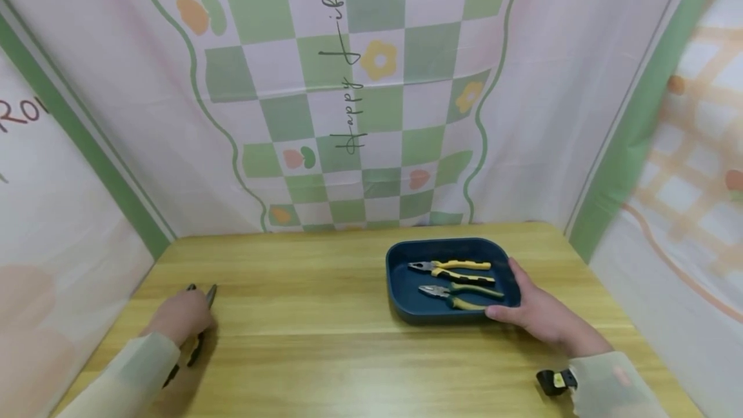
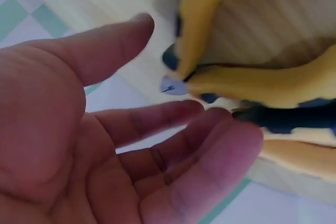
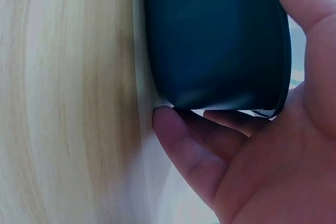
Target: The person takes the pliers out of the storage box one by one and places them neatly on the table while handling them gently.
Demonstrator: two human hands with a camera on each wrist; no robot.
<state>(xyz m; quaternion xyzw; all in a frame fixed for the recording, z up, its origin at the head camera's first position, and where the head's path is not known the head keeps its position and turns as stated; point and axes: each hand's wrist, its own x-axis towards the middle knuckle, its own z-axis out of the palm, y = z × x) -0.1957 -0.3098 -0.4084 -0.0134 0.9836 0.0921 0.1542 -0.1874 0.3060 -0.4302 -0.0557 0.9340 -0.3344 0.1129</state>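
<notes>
At the table's left side, my left hand hovers over pliers with yellow-and-black handles, covering their middle. In the left wrist view the thumb and fingers are spread apart, and the fingertips are right at the pliers' handles. Metal tips stick out past the hand in the head view. My right hand grips the right end of a dark blue tray, thumb at the rim and fingers around the outer wall. Inside the tray lie yellow-and-black pliers and green-and-yellow pliers.
The wooden table carries everything. Behind it hangs a green-and-white checked cloth, with more cloth at both sides. A small black device sits at the right wrist.
</notes>
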